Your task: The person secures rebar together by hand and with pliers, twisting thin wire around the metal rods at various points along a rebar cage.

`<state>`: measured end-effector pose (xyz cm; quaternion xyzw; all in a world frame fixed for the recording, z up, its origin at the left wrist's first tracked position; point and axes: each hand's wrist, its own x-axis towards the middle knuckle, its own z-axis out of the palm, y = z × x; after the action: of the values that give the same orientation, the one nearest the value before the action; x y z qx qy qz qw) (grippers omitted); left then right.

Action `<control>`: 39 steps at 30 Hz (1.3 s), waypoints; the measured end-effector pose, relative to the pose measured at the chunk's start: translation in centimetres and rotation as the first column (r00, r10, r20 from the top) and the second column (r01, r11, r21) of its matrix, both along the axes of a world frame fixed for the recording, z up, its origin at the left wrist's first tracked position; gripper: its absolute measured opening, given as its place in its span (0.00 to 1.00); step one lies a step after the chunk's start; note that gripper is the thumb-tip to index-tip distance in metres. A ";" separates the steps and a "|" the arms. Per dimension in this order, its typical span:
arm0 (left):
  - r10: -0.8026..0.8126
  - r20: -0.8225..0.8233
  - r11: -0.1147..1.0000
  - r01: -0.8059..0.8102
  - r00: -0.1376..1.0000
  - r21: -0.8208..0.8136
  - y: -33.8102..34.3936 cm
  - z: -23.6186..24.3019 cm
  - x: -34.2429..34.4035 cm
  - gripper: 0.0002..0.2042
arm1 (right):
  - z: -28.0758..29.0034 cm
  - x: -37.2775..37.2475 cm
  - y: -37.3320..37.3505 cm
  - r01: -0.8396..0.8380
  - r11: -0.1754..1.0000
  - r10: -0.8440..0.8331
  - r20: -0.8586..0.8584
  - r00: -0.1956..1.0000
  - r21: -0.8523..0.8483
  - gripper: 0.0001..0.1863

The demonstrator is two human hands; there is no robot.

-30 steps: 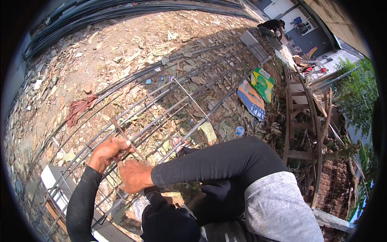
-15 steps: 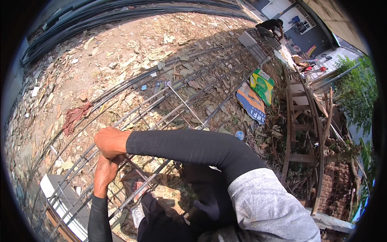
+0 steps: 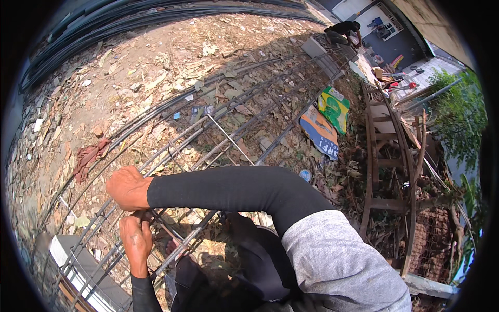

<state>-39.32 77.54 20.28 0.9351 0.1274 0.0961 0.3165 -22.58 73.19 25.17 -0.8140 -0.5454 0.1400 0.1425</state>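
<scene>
My right hand [image 3: 129, 190] is closed over a long cage of steel reinforcing bars [image 3: 189, 236] at lower left, its black-sleeved arm crossing the middle of the view. Directly below it, my left hand [image 3: 135, 242] is raised with fingers curled at the bars, their tips partly under the right hand. A thin rusty crossbar [image 3: 169, 229] slants down-right beside both hands; what the fingers grip is hidden. A lighter crossbar [image 3: 228, 138] spans the cage farther along. The cage's near part lies over a pale block [image 3: 70, 265].
A crouching person in dark clothes [image 3: 340, 31] is at the cage's far end, beside a grey block [image 3: 315, 48]. Printed sacks [image 3: 332, 109] lie right of the cage, a weathered wooden ladder-like frame [image 3: 387, 203] farther right. Bundled black bars [image 3: 156, 13] run along the back. Leaf litter covers the ground.
My right hand has moved up and left from below my left hand to above it, its arm now crossing the cage. My left hand has moved lower.
</scene>
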 end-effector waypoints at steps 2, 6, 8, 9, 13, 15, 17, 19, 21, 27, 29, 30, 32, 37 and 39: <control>-0.017 0.073 0.999 0.014 0.997 0.035 -0.5 0.4 0.1 0.06 | -0.2 0.3 -2.2 0.100 0.983 -0.097 -0.027 0.995 0.153 0.06; -0.034 0.089 0.995 0.026 0.995 0.095 -1.1 -0.5 0.1 0.08 | 1.1 -1.2 -3.6 0.340 0.874 -0.274 -0.226 0.935 0.347 0.06; -0.056 0.071 0.991 0.047 0.996 0.123 -1.4 -0.4 -0.1 0.11 | 2.0 -1.5 -3.5 0.374 0.899 -0.281 -0.354 0.892 0.229 0.08; -0.060 0.075 0.990 0.050 0.995 0.130 -1.5 -0.5 -0.1 0.11 | 2.8 -1.7 -3.4 0.376 0.896 -0.281 -0.352 0.893 0.237 0.08; -0.015 0.175 0.993 -0.006 0.984 0.121 -2.9 -0.1 0.6 0.10 | 3.7 -1.5 -2.2 0.095 0.984 -0.068 -0.172 0.983 0.153 0.10; 0.000 0.121 0.996 -0.012 0.993 0.091 -3.1 0.0 0.8 0.08 | 3.8 -1.3 -0.7 0.005 0.999 -0.002 -0.063 0.998 0.050 0.12; 0.047 0.117 0.997 -0.053 0.992 0.048 -3.6 0.6 1.0 0.07 | 3.9 -0.8 -1.6 0.164 0.977 -0.135 -0.206 0.969 0.133 0.15; 0.069 0.245 0.969 -0.123 0.967 0.215 -2.6 -0.4 -0.3 0.07 | 3.2 0.0 -1.7 0.384 0.889 -0.184 -0.576 0.796 0.247 0.20; 0.160 0.217 0.957 -0.205 0.963 0.206 -2.2 0.0 -0.9 0.08 | 4.7 0.2 -5.3 0.550 0.833 -0.069 -0.978 0.197 0.052 0.20; 0.108 0.216 0.992 -0.119 0.971 0.040 -4.6 0.0 2.3 0.08 | 5.0 1.7 -13.6 0.370 0.918 -0.285 -0.881 0.376 -0.139 0.22; 0.160 0.232 0.985 -0.169 0.960 0.020 -3.9 0.7 1.2 0.07 | 6.9 1.2 -10.9 0.313 0.950 -0.164 -0.827 0.538 0.014 0.23; 0.172 0.252 0.984 -0.179 0.952 0.004 -3.8 0.2 0.8 0.07 | 7.5 1.2 -10.0 0.331 0.942 -0.184 -0.735 0.653 0.059 0.21; 0.195 0.277 0.980 -0.201 0.941 -0.008 -3.4 -0.2 0.2 0.07 | 9.0 0.3 -8.7 0.289 0.920 -0.200 -0.314 0.928 0.265 0.22; 0.165 0.241 0.985 -0.173 0.956 0.012 -3.3 -0.7 0.1 0.06 | 8.9 -7.2 -6.8 -0.410 0.845 0.346 0.234 0.909 0.343 0.18; 0.195 0.242 0.977 -0.210 0.950 0.037 -2.9 -0.2 -0.3 0.05 | 8.6 -9.3 -5.4 -0.566 0.743 0.459 0.342 0.820 0.359 0.13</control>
<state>-39.66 74.64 20.10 0.9083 0.1810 0.2430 0.2885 -31.85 67.75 33.74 -0.5868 -0.7788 -0.0502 0.2158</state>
